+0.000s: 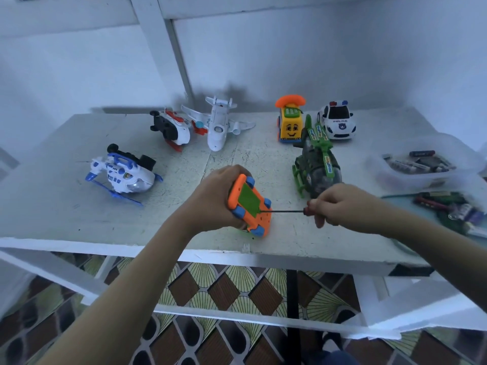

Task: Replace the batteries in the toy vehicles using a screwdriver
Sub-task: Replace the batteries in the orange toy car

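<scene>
While left hand (210,197) grips upturned orange car (249,206), right hand (340,204) holds screwdriver (287,211), tip on underside.

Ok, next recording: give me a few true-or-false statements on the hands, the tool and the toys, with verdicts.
1. The left hand holds the orange toy car with its underside turned up. True.
2. The right hand holds a screwdriver whose tip is at the car's green panel. True.
3. The police car lies on its roof. False: it stands on its wheels at the far side of the table.
4. The green helicopter is held in one of the hands. False: it sits on the table and neither hand touches it.
</scene>
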